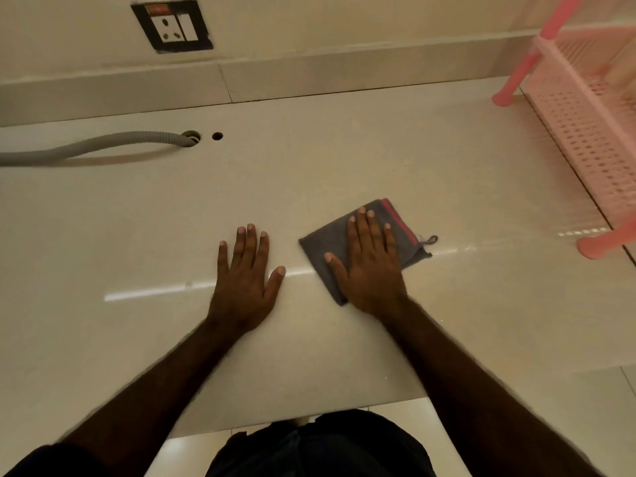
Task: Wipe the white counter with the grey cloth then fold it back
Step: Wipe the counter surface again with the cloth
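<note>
Head view, single frame. White counter [344,160] filled most of the frame. Grey cloth [327,246], folded into a small square with a red stripe along its upper right edge, lay flat on the counter just right of frame centre; a loose thread trailed from its right corner.

Right hand [370,266] was pressed palm-down on the cloth, fingers extended and close together, thumb out to the left; flat, gripping nothing. It covered most of the cloth's middle.

Left hand [246,284] lay palm-down on bare counter at frame centre, fingers spread and straight, thumb pointing toward the cloth; near the cloth's left corner but apart from it. Held nothing.

Grey corrugated hose [86,149] ran in from the left edge into a hole in the counter, upper left; a second small hole [217,135] sat just beside it. Socket plate [172,25] on the wall, top left. Pink plastic rack [581,132] stood on the counter at the right edge, blurred.
</note>
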